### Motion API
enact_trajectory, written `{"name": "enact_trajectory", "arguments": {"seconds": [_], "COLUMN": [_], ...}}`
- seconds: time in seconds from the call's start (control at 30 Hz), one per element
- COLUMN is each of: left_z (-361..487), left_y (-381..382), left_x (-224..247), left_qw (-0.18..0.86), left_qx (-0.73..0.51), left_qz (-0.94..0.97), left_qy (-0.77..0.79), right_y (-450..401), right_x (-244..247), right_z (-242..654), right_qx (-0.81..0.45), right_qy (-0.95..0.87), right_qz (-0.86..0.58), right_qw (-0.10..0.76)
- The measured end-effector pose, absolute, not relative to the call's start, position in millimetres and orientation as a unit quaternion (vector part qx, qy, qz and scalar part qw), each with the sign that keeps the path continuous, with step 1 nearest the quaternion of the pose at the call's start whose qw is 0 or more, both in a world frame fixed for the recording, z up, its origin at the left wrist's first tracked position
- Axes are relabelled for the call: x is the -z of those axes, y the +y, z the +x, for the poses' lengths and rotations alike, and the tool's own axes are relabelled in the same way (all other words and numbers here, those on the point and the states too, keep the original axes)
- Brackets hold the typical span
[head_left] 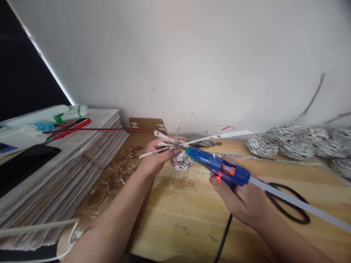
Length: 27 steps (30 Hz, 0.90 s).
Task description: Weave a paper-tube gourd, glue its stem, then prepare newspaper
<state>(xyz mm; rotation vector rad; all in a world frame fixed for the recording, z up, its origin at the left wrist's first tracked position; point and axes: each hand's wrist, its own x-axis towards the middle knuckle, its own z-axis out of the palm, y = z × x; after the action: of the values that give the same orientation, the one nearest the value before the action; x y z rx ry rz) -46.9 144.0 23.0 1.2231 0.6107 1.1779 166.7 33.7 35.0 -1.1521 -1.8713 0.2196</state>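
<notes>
At the bottom of the frame, a black cable (224, 237) runs up over the pale wooden board (170, 223) toward the right hand, and a thin white frame-like item (38, 227) lies at the lower left. Right of center, the person's right hand (244, 201) is wrapped around a blue glue gun (216, 164), on which a small red light glows; a translucent glue stick (296, 206) extends from its back to the right edge, passing over a black loop-shaped item (305, 218) on the board. At the center, the left hand (157, 155) grips a small woven paper piece (182, 160), thumb and fingers closed near its top, where rolled paper ends fan outward. The gun's nozzle points left at this top, close to the left thumb; whether it touches cannot be told. On the left side of the frame, a black phone (33, 164) lies on a tall stack of newspapers (71, 175), with a red-and-black tool (72, 129) beyond it. Paper scraps (123, 175) litter the brown surface between stack and board. Behind the hands lie a long paper strip (263, 158) and a gray bundle (201, 140). Farther back, woven paper balls (285, 142) cluster at the right, and a brown card (146, 124) stands against the pink-specked white wall (192, 62).
</notes>
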Motion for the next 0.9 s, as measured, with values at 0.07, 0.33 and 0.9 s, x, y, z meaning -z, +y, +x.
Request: {"name": "enact_trajectory", "arguments": {"seconds": [0.07, 0.33, 0.9], "left_z": [-46.2, -46.5, -46.2], "left_y": [144.3, 145.6, 148.2], "left_x": [-23.0, -21.0, -17.0], "left_qw": [0.626, 0.616, 0.670], "left_qx": [-0.506, -0.493, -0.471], "left_qz": [0.535, 0.554, 0.507], "left_qy": [0.256, 0.263, 0.269], "right_y": [33.8, 37.3, 34.7], "right_x": [-34.6, -30.5, -22.6], "right_z": [165.8, 165.2, 167.9], "right_qx": [-0.092, -0.086, -0.168], "right_qy": [-0.760, -0.758, -0.723], "right_qz": [-0.469, -0.479, -0.461], "right_qw": [0.442, 0.435, 0.487]}}
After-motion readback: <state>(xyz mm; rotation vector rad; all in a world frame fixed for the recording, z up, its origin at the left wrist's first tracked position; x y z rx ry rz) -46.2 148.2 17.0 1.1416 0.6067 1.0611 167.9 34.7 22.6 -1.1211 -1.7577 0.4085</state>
